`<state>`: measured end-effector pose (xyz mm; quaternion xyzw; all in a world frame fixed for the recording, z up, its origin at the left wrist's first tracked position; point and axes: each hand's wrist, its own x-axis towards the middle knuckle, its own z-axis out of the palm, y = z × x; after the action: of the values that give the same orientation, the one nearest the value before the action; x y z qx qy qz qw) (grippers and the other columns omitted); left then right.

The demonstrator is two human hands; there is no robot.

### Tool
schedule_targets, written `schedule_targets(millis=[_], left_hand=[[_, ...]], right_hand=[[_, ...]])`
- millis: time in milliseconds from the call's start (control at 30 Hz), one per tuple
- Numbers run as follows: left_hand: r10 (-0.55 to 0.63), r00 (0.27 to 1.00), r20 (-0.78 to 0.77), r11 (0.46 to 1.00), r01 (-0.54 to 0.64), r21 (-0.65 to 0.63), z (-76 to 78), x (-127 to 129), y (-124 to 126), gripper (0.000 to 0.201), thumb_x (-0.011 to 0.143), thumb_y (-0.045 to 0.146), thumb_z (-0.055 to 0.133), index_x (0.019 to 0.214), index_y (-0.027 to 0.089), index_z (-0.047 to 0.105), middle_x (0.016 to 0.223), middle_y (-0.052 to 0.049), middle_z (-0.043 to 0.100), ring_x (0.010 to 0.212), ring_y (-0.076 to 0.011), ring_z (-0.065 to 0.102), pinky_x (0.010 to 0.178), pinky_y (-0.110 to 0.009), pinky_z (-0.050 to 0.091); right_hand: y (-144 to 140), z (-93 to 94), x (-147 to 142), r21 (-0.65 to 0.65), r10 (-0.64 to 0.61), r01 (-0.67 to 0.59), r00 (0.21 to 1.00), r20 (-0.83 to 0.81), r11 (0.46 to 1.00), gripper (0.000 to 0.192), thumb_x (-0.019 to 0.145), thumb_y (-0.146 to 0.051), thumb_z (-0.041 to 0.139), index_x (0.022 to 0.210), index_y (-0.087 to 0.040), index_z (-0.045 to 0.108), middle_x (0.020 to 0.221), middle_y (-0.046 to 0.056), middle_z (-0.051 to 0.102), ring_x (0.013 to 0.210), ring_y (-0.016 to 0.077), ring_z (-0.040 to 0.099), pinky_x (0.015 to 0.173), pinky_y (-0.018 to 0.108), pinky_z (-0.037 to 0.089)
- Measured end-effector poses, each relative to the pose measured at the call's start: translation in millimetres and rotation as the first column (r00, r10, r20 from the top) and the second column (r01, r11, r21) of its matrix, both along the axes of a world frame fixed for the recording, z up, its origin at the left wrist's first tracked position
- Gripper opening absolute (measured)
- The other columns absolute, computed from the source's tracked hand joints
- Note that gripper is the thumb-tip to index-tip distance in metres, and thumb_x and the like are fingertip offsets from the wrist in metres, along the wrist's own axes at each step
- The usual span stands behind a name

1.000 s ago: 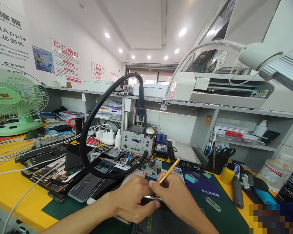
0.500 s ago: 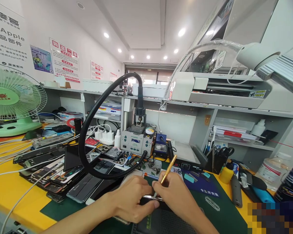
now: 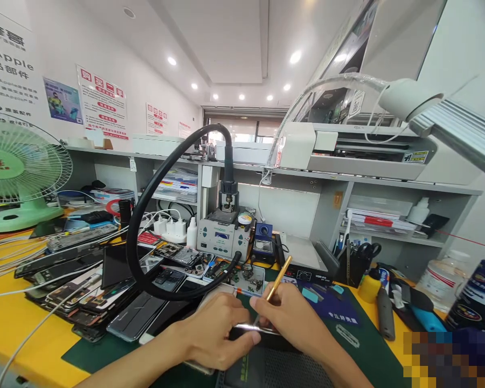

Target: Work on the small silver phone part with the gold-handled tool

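Low in the middle, my left hand (image 3: 216,334) is closed on a phone-like device (image 3: 246,326) with a bright, shiny edge. Most of that device is hidden behind my fingers. Pinched in my right hand (image 3: 289,318) is a slim gold-handled knife (image 3: 281,277), tilted with its handle up and to the right. Its thin metal tip points down at the shiny edge, close to my left thumb; whether it touches cannot be made out. Below both hands lies a dark box-like object (image 3: 262,366) with a mesh surface, on the green mat (image 3: 351,358).
Stacked phones and screens (image 3: 81,291) fill the left side. A thick black hose (image 3: 131,231) loops from the hot-air station (image 3: 218,237). Behind my hands is a parts tray (image 3: 246,280). A loose blade (image 3: 347,335), a yellow bottle (image 3: 369,285) and cans stand right.
The whole view has shifted slightly, so the background sits a little further left. Both hands keep their hold, and the knife tip stays at the shiny edge.
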<state>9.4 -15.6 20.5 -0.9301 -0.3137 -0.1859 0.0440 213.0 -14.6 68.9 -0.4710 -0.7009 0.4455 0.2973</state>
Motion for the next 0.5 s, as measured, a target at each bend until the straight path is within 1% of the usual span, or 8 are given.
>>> schedule_targets(millis=[100, 233, 500], left_hand=[[-0.001, 1.0, 0.017, 1.0, 0.001, -0.002, -0.3, -0.6, -0.9, 0.023, 0.101, 0.033, 0.069, 0.084, 0.018, 0.064, 0.07, 0.005, 0.059, 0.065, -0.0146, 0.061, 0.067, -0.031, 0.055], [-0.004, 0.999, 0.04, 1.0, 0.005, -0.01, -1.6, -1.6, -0.2, 0.023, 0.101, 0.034, 0.069, 0.085, 0.018, 0.065, 0.071, 0.004, 0.06, 0.066, -0.0149, 0.061, 0.068, -0.031, 0.055], [-0.009, 0.997, 0.073, 0.999, 0.013, -0.051, -4.8, -1.5, 1.5, 0.022, 0.101, 0.035, 0.066, 0.087, 0.018, 0.065, 0.072, 0.004, 0.06, 0.067, -0.0157, 0.06, 0.069, -0.032, 0.052]], right_hand=[[0.8, 0.1, 1.2, -0.012, 0.026, -0.026, 0.999, -0.021, 1.0, 0.029, 0.093, -0.04, 0.066, 0.076, -0.019, 0.056, 0.066, 0.0, 0.064, 0.063, 0.0144, 0.058, 0.059, 0.025, 0.038], [1.0, -0.1, 1.0, -0.034, 0.018, -0.019, 0.999, -0.042, 0.999, 0.028, 0.092, -0.039, 0.068, 0.076, -0.019, 0.056, 0.065, -0.001, 0.064, 0.062, 0.0136, 0.057, 0.057, 0.024, 0.037], [-0.4, -1.9, -0.9, -0.054, 0.004, -0.008, 0.997, -0.079, 0.998, 0.027, 0.09, -0.039, 0.069, 0.077, -0.019, 0.055, 0.065, -0.001, 0.065, 0.065, 0.0152, 0.062, 0.062, 0.024, 0.044]])
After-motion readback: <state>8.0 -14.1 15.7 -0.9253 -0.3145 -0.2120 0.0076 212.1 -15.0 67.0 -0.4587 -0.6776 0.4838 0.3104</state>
